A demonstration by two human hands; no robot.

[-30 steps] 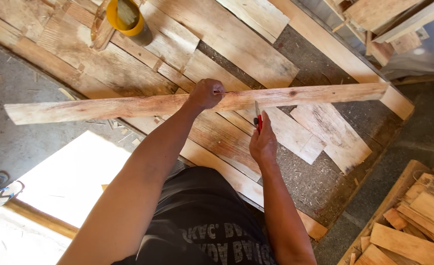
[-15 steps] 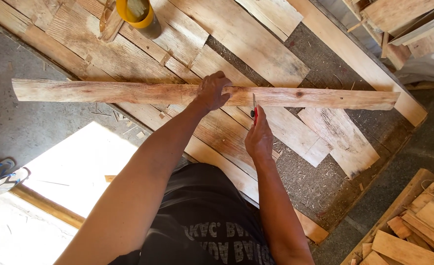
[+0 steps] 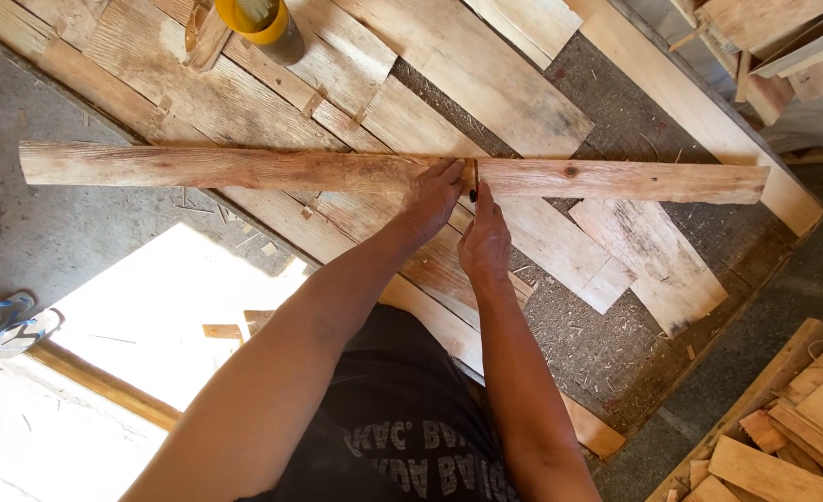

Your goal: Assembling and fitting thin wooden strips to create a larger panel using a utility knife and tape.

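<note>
A long rough wooden plank (image 3: 244,169) lies across the frame over several flat boards on the floor. My left hand (image 3: 433,195) rests on the plank near its middle, fingers pressing down on it. My right hand (image 3: 484,244) is just to the right of it and holds a small pencil-like tool (image 3: 473,182), whose tip touches the plank. The tool is thin and mostly hidden by my fingers.
A yellow cup-like container (image 3: 255,20) stands on the boards at the top. Flat boards (image 3: 486,84) cover the floor. A pile of cut wood pieces (image 3: 793,428) sits at the lower right. A pair of blue sandals (image 3: 7,321) lies at the left.
The plank has swung from tilted to nearly level in the view. My right hand has moved up to the plank, bringing the tool against it beside my left hand.
</note>
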